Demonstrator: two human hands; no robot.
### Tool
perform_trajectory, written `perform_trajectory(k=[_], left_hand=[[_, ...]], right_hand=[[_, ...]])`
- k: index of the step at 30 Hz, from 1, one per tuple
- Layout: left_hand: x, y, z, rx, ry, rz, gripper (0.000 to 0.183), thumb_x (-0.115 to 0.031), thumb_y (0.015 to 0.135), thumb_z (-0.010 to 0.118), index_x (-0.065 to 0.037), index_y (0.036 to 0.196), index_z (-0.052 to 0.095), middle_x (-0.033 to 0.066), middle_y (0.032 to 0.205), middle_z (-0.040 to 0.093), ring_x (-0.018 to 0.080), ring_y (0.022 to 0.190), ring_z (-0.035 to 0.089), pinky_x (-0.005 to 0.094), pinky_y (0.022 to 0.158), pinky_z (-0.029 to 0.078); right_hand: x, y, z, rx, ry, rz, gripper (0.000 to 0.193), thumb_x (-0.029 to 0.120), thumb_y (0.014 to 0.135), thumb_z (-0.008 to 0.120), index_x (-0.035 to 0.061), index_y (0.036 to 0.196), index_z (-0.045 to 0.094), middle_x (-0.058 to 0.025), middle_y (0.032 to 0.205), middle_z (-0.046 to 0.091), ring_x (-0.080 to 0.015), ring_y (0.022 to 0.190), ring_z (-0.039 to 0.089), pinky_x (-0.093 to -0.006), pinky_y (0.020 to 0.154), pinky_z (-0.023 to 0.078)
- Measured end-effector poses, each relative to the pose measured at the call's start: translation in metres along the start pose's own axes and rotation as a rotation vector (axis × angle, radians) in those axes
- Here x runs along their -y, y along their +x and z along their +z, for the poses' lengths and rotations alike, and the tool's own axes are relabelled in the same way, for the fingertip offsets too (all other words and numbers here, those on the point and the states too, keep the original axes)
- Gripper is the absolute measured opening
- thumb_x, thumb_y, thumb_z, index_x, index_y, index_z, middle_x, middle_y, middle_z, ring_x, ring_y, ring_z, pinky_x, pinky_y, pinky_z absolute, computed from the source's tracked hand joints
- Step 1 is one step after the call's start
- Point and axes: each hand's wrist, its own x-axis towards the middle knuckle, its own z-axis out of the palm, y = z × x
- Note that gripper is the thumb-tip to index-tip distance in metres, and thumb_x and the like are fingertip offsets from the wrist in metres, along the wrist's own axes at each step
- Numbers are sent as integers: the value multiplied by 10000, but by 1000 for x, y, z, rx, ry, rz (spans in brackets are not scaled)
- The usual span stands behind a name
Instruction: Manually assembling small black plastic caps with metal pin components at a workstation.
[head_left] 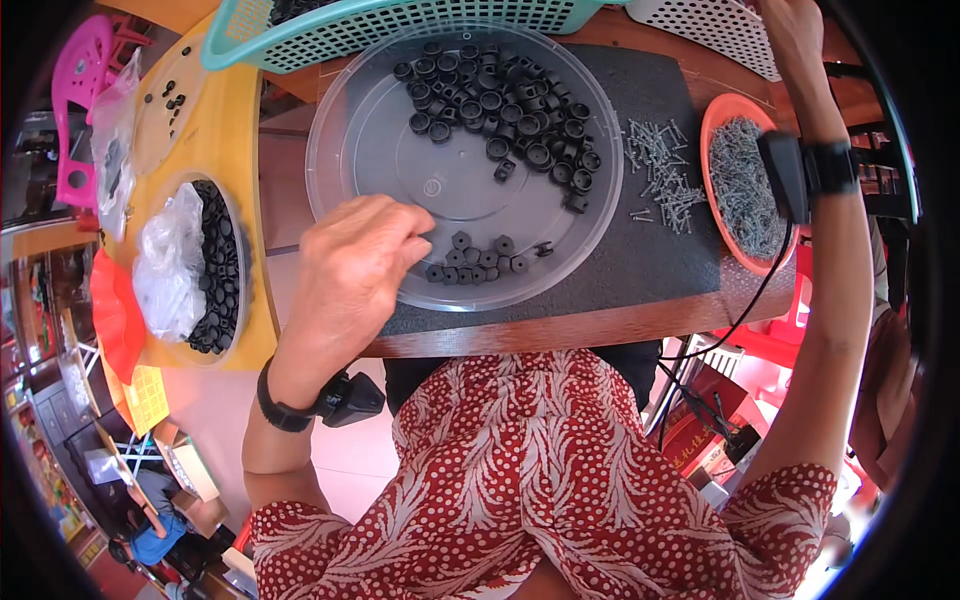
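Observation:
My left hand [362,262] is over the near left part of a clear round plastic tray [375,130], its fingers curled together in a pinch. What they hold, if anything, is hidden. Beside the fingertips, small black knob-like pieces [478,258] lie grouped at the tray's near side. Many black ring-shaped plastic parts [530,115] are heaped toward its far right. My right hand [795,25] reaches to the far right, next to a white perforated basket [705,25]; its fingers are cut off by the picture's upper edge.
Loose screws [660,180] lie on the dark mat [640,85], near an orange bowl [709,165] full of screws. A teal basket [340,50] stands behind the tray. On a yellow table [250,150] at left sits a tub of black parts [218,270]. A cable [735,325] hangs at right.

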Motion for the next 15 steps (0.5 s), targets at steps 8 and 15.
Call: perform_trajectory(k=[8, 15], left_hand=[[-3, 13, 18, 176, 120, -27, 119, -15, 718, 650, 17, 789, 561, 142, 706, 551, 313, 684, 568, 363, 610, 433], [-4, 11, 17, 135, 104, -179, 126, 0, 691, 645, 10, 779, 555, 141, 700, 537, 326, 662, 554, 394, 599, 415]], right_hand=[[-9, 24, 22, 128, -354, -228, 285, 202, 806, 571, -69, 867, 635, -235, 714, 626, -312, 700, 633, -376, 665, 491], [48, -95, 12, 349, -122, -322, 157, 125, 812, 647, 12, 919, 659, -88, 819, 649, -178, 684, 569, -293, 643, 453]])
